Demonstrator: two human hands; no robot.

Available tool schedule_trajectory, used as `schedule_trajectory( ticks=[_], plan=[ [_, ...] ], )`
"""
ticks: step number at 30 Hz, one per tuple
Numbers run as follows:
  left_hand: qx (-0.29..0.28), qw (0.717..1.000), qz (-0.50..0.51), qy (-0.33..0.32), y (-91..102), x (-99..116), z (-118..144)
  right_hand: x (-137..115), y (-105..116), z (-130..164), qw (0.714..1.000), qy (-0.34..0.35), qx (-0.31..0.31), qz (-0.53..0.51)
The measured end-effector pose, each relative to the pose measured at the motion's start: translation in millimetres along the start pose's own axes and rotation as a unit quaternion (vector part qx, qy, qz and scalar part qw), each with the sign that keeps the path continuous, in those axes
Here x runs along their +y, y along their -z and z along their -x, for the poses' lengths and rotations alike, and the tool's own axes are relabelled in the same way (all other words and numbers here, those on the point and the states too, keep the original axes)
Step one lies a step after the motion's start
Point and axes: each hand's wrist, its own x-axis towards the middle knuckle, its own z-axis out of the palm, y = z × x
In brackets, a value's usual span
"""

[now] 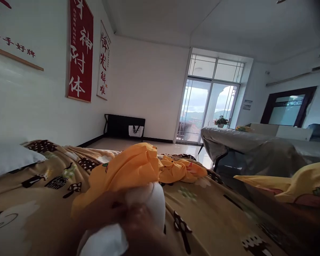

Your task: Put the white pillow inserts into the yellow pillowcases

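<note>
My left hand (104, 209) and my right hand (141, 220) are close together at the bottom middle, both smeared by motion. An orange pillowcase (128, 167) lies bunched up in front of them, its far end trailing to the right. A white pillow (158, 206) shows beneath the orange cloth beside my right hand, and more white stuff appears below between my wrists. My left fingers are curled at the edge of the orange cloth. Those of my right hand are bent against the white pillow. Exact fingertip contact is blurred.
A brown patterned blanket (202, 213) spreads under everything. At left lies another white pillow (13, 160); at right, a yellow printed pillow (306, 181). Beyond are a covered table (256, 142), a black folded frame (117, 124) with a white bag (136, 131), and glass doors (208, 106).
</note>
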Motion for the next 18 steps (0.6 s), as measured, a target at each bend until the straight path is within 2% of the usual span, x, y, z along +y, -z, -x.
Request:
schedule_trajectory(
  ticks=[2,3,5,7,8,10,12,14,16,18],
  plan=[
    [-0.016,1.0,-0.004,-0.016,2.4,15,2,-13,-11,5,0.997,0.072,-0.008,-0.001],
    [-0.009,0.999,-0.011,-0.046,3.0,23,3,-17,-17,6,0.995,0.098,-0.012,-0.011],
    [0.027,0.989,-0.048,-0.139,1.9,35,3,-22,-27,6,0.991,0.128,-0.006,-0.041],
    [0.07,0.967,-0.12,-0.212,-1.9,37,-1,-21,-31,7,0.989,0.136,0.025,-0.057],
    [0.096,0.958,-0.164,-0.214,-4.2,34,-4,-20,-30,8,0.987,0.146,0.038,-0.059],
    [0.129,0.95,-0.238,-0.155,-8.0,21,-13,-15,-23,10,0.982,0.172,0.056,-0.055],
    [0.124,0.953,-0.269,-0.07,-9.7,5,-22,-12,-11,12,0.98,0.181,0.07,-0.043],
    [0.1,0.958,-0.269,-0.018,-10.1,-9,-29,-10,-1,13,0.981,0.176,0.079,-0.034],
    [0.102,0.958,-0.269,-0.018,-10.0,-15,-31,-9,5,13,0.982,0.172,0.076,-0.031],
    [0.15,0.946,-0.283,-0.055,-9.4,-13,-31,-10,7,13,0.983,0.17,0.067,-0.026]
  ],
)
